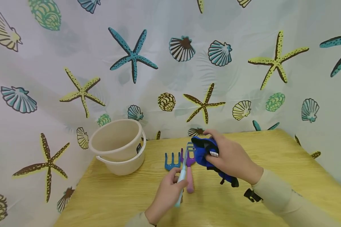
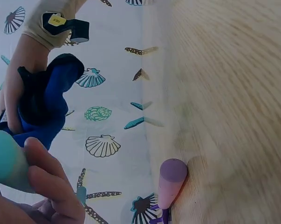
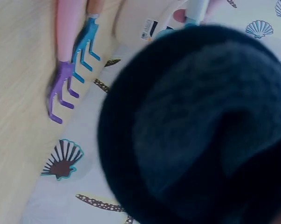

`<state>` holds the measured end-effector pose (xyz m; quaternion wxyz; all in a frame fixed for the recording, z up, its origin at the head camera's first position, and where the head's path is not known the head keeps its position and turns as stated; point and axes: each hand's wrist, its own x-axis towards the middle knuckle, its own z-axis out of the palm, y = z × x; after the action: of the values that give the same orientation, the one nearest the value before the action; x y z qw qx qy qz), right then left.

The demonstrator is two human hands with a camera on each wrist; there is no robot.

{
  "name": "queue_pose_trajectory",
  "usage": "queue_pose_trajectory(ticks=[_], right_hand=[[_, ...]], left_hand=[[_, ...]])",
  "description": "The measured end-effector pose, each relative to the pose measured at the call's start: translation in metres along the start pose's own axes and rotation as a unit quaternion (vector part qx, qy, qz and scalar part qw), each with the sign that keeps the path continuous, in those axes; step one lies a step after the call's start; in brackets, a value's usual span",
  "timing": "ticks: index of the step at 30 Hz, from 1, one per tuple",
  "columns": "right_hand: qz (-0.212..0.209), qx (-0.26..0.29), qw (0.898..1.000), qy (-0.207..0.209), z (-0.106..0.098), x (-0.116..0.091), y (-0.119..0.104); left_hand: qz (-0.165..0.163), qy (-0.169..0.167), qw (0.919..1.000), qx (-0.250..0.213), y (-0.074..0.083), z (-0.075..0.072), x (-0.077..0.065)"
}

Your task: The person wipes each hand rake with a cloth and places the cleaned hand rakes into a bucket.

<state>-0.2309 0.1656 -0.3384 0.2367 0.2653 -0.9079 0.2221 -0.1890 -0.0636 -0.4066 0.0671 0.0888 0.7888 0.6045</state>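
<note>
My left hand [image 1: 166,190] grips the light-blue handle [image 1: 182,175] of a small garden hand rake, held up off the table; its narrow head is seen nearly edge-on. To the right, my right hand [image 1: 234,159] holds a bunched blue fabric item [image 1: 201,155] with black trim and a white tag, close beside the rake's head. In the right wrist view its dark, blurred opening [image 3: 187,121] fills much of the frame. Behind the held rake lie a purple hand rake [image 3: 62,86] with a pink handle and a blue hand rake [image 1: 172,163], its handle mostly hidden by my left hand.
A cream bucket [image 1: 116,154] with a white handle stands at the table's back left. The yellow wood-grain table [image 1: 272,164] meets a white curtain [image 1: 159,19] printed with starfish and shells. A black buckle [image 1: 253,195] hangs by my right wrist.
</note>
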Motion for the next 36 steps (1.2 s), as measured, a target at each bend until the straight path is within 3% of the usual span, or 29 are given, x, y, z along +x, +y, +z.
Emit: queue_pose_trajectory(ticks=[3, 7, 11, 20, 24, 30, 36], right_hand=[[-0.001, 0.009, 1.0, 0.012, -0.008, -0.001, 0.002], [-0.042, -0.003, 0.999, 0.023, -0.005, 0.006, 0.002], [-0.058, -0.008, 0.998, 0.027, -0.001, 0.012, 0.001], [-0.034, -0.044, 0.998, -0.015, 0.008, 0.028, -0.009], [-0.03, -0.099, 0.994, -0.028, 0.02, 0.029, -0.009], [-0.088, -0.184, 0.979, 0.013, 0.033, 0.026, -0.008], [-0.128, -0.148, 0.981, -0.013, 0.039, 0.019, -0.014]], left_hand=[[-0.002, 0.01, 0.9994, 0.033, -0.004, 0.007, 0.005], [-0.008, 0.037, 0.9943, 0.1, -0.005, 0.004, 0.007], [-0.003, 0.033, 0.9924, 0.119, -0.003, 0.0, 0.007], [-0.006, 0.007, 0.9975, 0.07, 0.003, 0.0, 0.007], [-0.001, -0.005, 0.9984, 0.057, 0.007, 0.0, 0.006], [-0.01, -0.018, 0.9984, 0.054, 0.013, 0.0, 0.003], [-0.012, -0.021, 0.9983, 0.054, 0.013, -0.003, 0.002]])
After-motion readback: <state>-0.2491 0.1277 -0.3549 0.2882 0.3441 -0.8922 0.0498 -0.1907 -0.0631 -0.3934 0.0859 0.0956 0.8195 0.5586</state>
